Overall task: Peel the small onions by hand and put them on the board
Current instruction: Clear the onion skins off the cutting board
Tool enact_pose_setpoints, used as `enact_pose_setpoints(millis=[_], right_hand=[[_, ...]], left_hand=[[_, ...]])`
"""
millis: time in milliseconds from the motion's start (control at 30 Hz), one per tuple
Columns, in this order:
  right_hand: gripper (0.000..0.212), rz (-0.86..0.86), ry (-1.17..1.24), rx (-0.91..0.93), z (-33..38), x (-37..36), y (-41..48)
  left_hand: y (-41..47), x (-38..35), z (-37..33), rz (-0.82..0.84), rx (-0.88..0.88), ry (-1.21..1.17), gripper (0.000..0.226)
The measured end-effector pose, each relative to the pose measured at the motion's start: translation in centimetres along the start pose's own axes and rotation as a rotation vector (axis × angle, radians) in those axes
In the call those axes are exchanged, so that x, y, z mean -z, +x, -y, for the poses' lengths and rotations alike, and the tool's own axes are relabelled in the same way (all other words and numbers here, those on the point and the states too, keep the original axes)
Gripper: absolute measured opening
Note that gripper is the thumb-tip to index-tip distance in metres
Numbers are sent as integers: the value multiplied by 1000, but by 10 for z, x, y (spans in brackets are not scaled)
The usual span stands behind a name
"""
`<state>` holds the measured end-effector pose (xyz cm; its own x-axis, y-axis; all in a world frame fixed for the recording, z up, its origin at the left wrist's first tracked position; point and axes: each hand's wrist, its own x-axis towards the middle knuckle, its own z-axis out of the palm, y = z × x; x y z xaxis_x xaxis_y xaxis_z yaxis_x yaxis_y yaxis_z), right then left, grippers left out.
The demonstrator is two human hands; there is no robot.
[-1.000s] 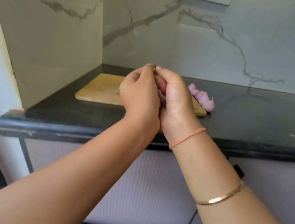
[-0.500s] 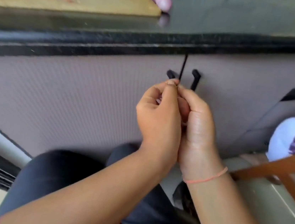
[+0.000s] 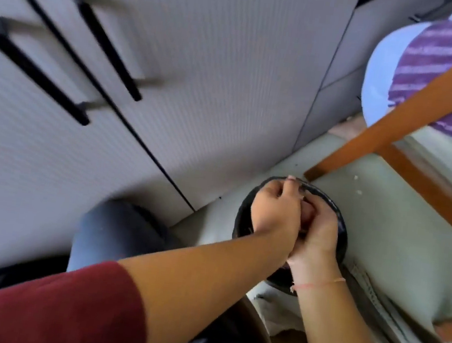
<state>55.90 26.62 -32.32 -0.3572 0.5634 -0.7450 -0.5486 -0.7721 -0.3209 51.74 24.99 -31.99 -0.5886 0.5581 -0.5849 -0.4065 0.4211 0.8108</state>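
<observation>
Both my hands are held together low over a black round bin (image 3: 340, 218) on the floor. My right hand (image 3: 316, 233) cups a small pinkish onion (image 3: 307, 214), which shows only as a sliver between the hands. My left hand (image 3: 274, 208) lies against it with fingers curled, its fingertips pinching at the onion's top. The cutting board and the peeled onions are out of view.
Grey cabinet doors with two black bar handles (image 3: 106, 42) fill the upper left. A wooden chair leg (image 3: 398, 107) slants across the right, with a purple-striped cloth (image 3: 446, 56) behind it. My dark-clad knee (image 3: 115, 231) is left of the bin.
My view has swung down from the counter to the floor. Both hands, still together on the onion, have dropped from counter height to just over the black bin.
</observation>
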Motion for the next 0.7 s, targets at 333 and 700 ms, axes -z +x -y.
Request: enact_pose_setpoints(millis=[333,700], right_hand=[[23,-525,-113,151,16,80,101],[21,-422,-491,85,-21,36,104]], left_hand=[[56,-14,20,187,384,271,48],[72,50,14,-32,92,470,14]])
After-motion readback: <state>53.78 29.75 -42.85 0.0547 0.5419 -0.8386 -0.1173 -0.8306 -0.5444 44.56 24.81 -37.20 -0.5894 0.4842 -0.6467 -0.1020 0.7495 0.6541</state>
